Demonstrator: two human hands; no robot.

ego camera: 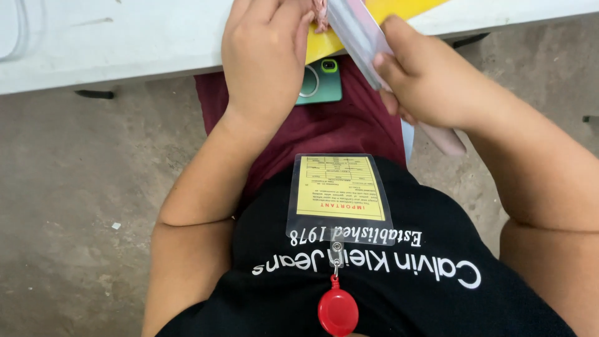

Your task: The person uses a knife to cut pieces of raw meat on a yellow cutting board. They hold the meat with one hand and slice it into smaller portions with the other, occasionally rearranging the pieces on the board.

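White table edge (pixel 125 56) | right hand (pixel 430 81) grip closed—pink-handled blade (pixel 362 37) | left hand (pixel 265 56) curled—contents unclear

A white table (pixel 125 43) fills the top of the view. 1 yellow sheet (pixel 387 9) lies on it, reaching over its near edge. Below is a grey concrete floor (pixel 81 187).

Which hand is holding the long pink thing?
The right hand. Its fingers wrap around the long pink tool, which slants down past the wrist. The left hand instead presses down at the edge of the yellow board.
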